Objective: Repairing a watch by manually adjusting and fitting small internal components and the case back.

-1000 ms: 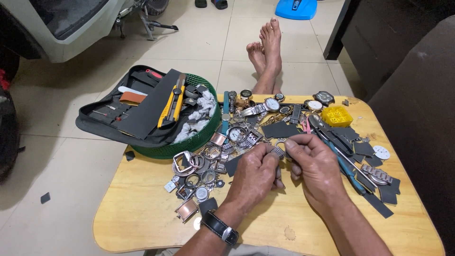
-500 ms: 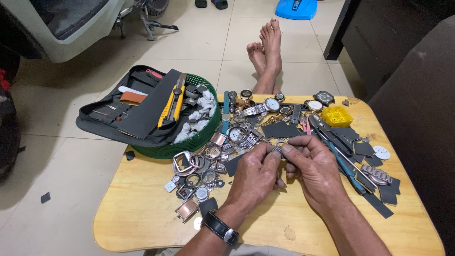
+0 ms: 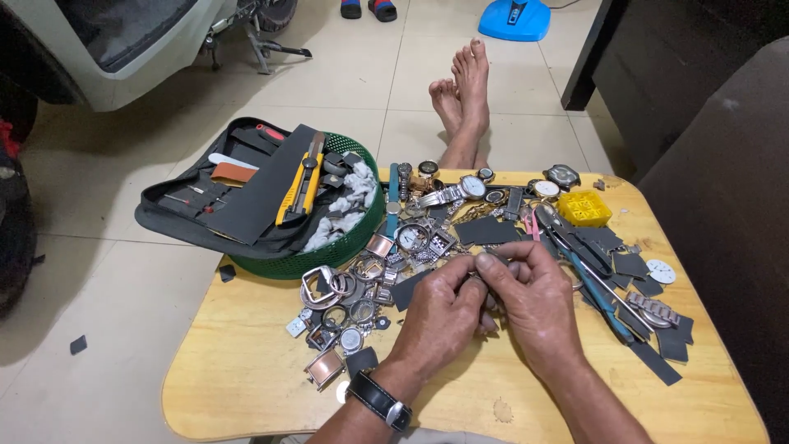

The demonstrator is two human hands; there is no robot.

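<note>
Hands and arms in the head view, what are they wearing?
Both are bare, with no gloves and no sleeves in view. The left hand has a wristwatch on its wrist, with a black strap and a silver-coloured clasp. The right hand wears nothing that shows; no rings can be made out.

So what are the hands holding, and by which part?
Both hands, left hand and right hand, pinch one small metal piece between fingertips; which part cannot be told.

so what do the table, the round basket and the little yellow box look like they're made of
Table: pale wood, probably varnished, with visible grain and a faint sheen.
Green basket: likely moulded plastic, with a uniform colour and slotted wall.
Yellow box: likely plastic, bright and glossy, with gridded compartments.
</note>
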